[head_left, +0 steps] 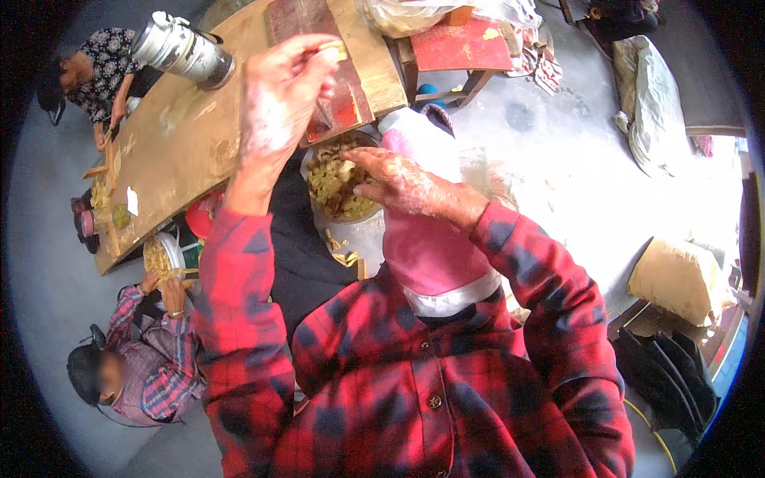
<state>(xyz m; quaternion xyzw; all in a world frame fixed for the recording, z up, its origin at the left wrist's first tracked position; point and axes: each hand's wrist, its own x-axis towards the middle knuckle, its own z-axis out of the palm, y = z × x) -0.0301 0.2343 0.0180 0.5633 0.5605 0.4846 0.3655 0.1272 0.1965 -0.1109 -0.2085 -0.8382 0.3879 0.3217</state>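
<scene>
Raised at the top middle, my left hand (275, 99) is closed on a small yellowish piece (333, 49) at its fingertips, above the red-painted strip (344, 99) of the wooden table (183, 143). Lower and to its right, my right hand (398, 183) reaches over a round container (323, 187) of small pale yellow pieces, fingers apart and curved at the pile; whether they touch it is unclear. The container sits between dark cloth (291, 255) and a pink and white cloth (430, 255) over my lap.
A worn metal flask (179, 52) stands on the table. One co-worker (103, 80) is upper left; another (159, 374) handles pieces at a white container (163, 251), lower left. A red stool (458, 48), pale sack (645, 103), tan block (673, 279) and black cloth (661, 374) surround me.
</scene>
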